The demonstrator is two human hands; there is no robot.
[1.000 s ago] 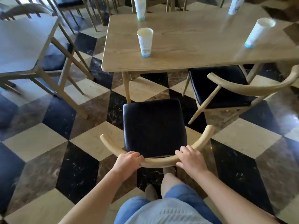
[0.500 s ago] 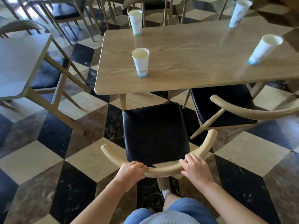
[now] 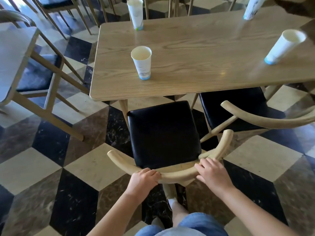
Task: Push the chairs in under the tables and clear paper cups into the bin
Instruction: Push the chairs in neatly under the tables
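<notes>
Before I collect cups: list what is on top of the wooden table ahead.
Four paper cups stand on the table: near-left, far-left, near-right, far-right, cut off by the frame. Their contents cannot be seen.

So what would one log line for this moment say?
step: pushing chair in | left hand: gripping curved wooden backrest | right hand: on same backrest | black seat: front edge at wooden table | white paper cups: four on table
</notes>
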